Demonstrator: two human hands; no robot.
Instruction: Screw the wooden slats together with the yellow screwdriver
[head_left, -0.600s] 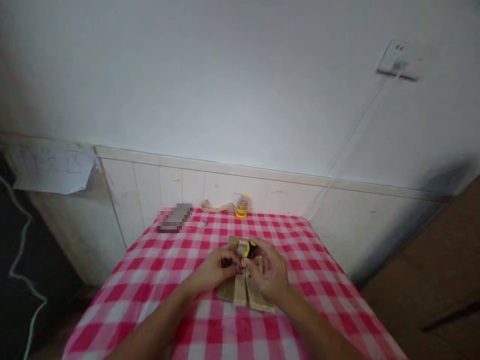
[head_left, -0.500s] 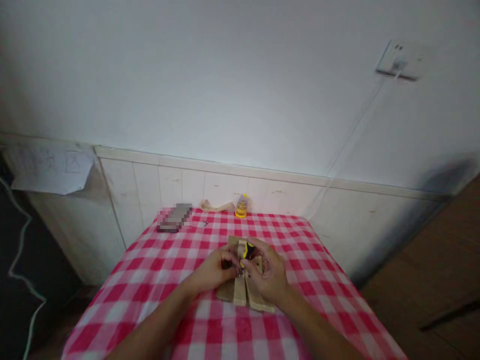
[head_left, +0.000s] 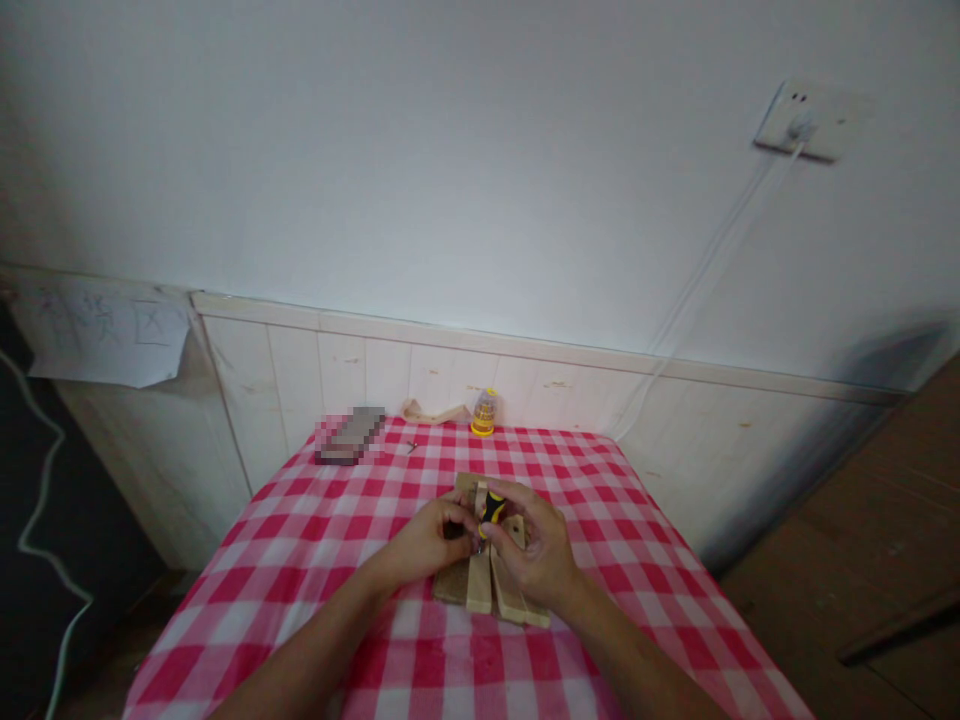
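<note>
Yellow-and-black stubby screwdriver [head_left: 492, 506], twisted slightly since a moment ago, stands in the right hand's [head_left: 536, 555] closed grip, pale wooden slats [head_left: 480, 592] just below, left hand [head_left: 427, 545] pinched shut beside its tip.

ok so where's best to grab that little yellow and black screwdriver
Probably the stubby black-and-yellow handle of the screwdriver, from above with the fingers: it stands roughly upright over the wooden pieces, tip down and hidden between the left hand and right hand.
</note>
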